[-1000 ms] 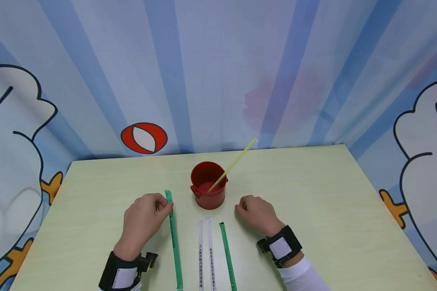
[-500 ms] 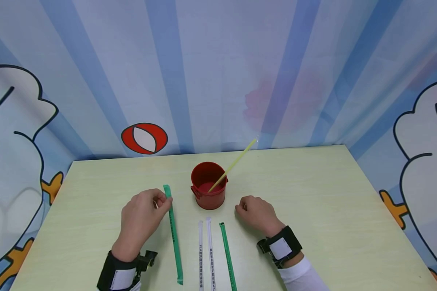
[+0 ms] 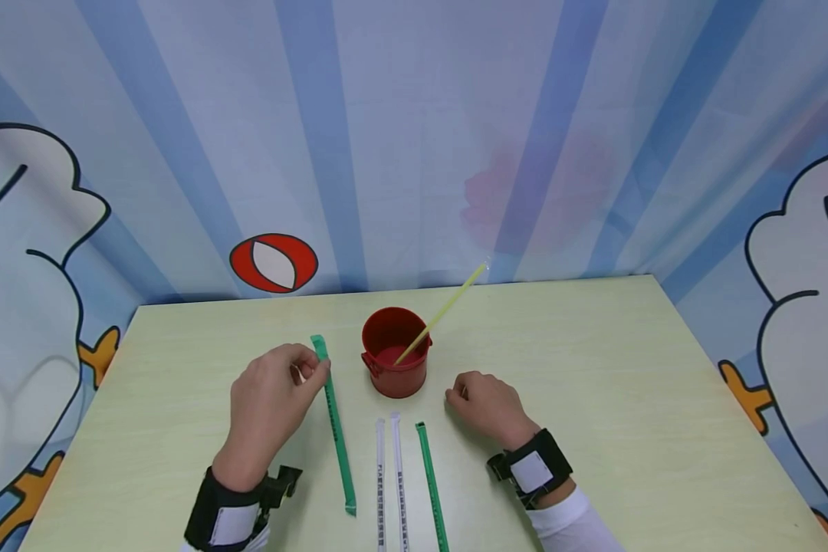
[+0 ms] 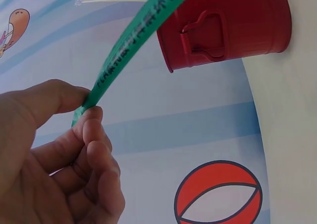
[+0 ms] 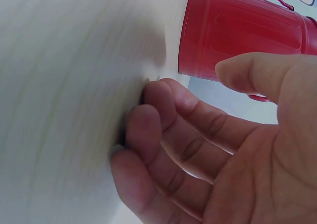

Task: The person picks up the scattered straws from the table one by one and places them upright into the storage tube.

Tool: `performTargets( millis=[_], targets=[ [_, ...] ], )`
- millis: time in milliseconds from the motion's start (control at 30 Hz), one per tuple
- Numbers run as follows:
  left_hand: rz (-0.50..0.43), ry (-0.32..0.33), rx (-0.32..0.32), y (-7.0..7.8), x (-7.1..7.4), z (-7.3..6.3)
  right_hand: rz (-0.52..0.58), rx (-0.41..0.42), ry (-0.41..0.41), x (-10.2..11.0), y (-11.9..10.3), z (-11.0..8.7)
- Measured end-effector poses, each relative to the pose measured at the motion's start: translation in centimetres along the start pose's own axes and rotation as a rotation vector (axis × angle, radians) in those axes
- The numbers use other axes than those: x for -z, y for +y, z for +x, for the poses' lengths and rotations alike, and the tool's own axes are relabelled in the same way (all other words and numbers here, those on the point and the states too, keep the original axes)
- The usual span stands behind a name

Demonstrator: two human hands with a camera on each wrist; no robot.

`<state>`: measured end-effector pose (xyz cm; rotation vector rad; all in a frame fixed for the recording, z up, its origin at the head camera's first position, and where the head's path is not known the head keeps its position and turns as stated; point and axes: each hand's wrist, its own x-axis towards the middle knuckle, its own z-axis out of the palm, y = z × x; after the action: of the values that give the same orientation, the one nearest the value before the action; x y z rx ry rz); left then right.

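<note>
Long green straw wrapper [image 3: 337,430], black-lettered

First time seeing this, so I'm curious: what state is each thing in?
Left green wrapped straw: pinched near far end
Right green wrapped straw: lying flat
White wrapped straws: lying side by side
Red bucket: upright
Yellow straw: leaning in bucket
Left grip: pinching green straw
Right grip: loosely curled, holding nothing

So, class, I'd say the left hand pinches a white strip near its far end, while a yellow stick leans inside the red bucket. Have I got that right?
Not quite: the strip is green, not white, as the head view shows. The left hand does pinch this green strip near its far end, and the yellow stick leans inside the red bucket.
</note>
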<state>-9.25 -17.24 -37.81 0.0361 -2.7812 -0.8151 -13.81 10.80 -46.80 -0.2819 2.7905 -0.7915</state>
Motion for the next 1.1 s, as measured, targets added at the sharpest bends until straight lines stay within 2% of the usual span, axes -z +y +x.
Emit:
performTargets(
  millis=[500,900,1100],
  targets=[
    [-0.024,0.132,-0.094,1.1,0.6,0.1,-0.002,0.001,0.005,-0.2,0.1,0.2],
    [-0.093,0.245,-0.151,1.7,1.1,0.4,0.009,-0.007,0.004,-0.3,0.2,0.4],
    [-0.122,0.303,-0.206,1.9,1.3,0.6,0.016,-0.007,0.005,-0.3,0.2,0.4]
  ],
)
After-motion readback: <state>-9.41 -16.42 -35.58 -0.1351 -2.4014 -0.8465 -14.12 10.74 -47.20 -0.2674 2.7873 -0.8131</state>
